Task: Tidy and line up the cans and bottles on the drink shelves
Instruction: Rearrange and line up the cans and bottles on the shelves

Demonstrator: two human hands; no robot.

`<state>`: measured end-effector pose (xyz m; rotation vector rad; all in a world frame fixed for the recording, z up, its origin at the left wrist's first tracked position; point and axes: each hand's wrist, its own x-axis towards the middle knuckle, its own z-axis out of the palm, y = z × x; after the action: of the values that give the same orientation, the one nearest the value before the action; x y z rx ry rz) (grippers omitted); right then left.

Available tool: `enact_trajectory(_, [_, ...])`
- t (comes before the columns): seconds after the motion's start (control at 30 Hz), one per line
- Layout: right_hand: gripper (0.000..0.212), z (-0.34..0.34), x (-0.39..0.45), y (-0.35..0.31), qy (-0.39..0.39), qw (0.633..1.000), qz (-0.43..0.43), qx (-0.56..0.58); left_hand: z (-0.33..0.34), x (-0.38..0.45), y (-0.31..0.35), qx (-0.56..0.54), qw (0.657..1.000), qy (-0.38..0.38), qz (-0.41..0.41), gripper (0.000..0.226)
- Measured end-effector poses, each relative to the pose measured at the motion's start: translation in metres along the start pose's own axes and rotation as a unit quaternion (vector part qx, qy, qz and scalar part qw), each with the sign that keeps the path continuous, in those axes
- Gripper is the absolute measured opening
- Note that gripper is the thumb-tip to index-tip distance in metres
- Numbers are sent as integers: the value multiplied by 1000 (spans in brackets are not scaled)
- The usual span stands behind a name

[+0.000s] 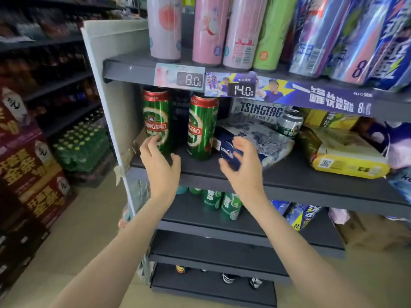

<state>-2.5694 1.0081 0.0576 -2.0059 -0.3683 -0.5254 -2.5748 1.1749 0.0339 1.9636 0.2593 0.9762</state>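
Both hands reach toward the middle dark grey metal shelf (pixel 278 172). The left hand (pixel 159 162) hovers with fingers spread and loosely bent, holding nothing; its fingertips lie just in front of the lower part of the left tall green Tsingtao beer can (pixel 156 121), and I cannot tell whether they touch it. The right hand (pixel 241 167) is also spread and loose, gripping nothing, held in front of a blue-and-white shrink-wrapped multipack (pixel 262 141) that lies on its side on the shelf. A second tall green Tsingtao can (pixel 201 127) stands upright between the two hands, just left of that pack. Behind the pack, a small silver-and-green can (pixel 290 123) stands upright. To the right lies a yellow multipack (pixel 347 156). On the shelf above, tall pink cans (pixel 209 30) stand in a row beside a light green can (pixel 269 34).
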Motion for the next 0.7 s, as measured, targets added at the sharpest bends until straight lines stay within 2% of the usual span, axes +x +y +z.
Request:
enact_trajectory(0.1, [41, -63, 4, 23, 66, 997, -35, -35, 18, -16, 14, 7, 995, -35, 96, 47])
enact_trajectory(0.17, [39, -97, 25, 51, 91, 991, -13, -103, 36, -26, 29, 14, 986, -83, 143, 47])
enact_trajectory(0.23, [43, -119, 54, 77, 76, 984, 31, -159, 56, -36, 40, 34, 971, -138, 190, 51])
enact_trajectory(0.3, [55, -127, 84, 92, 28, 973, 76, -214, 71, -45, 41, 80, 955, -187, 218, 58])
enact_trajectory(0.4, [66, -129, 122, 106, -34, 957, 92, -273, 80, -56, 34, 133, 942, -244, 187, 64])
enact_trajectory(0.5, [63, -127, 143, 117, -68, 956, 77, -274, 81, -59, 33, 150, 945, -249, 150, 67])
enact_trajectory(0.57, [56, -124, 144, 122, -41, 972, 54, -226, 82, -57, 36, 145, 950, -248, 127, 69])
enact_trajectory(0.7, [49, -127, 129, 123, 76, 980, 61, -171, 83, -55, 40, 130, 954, -245, 112, 72])
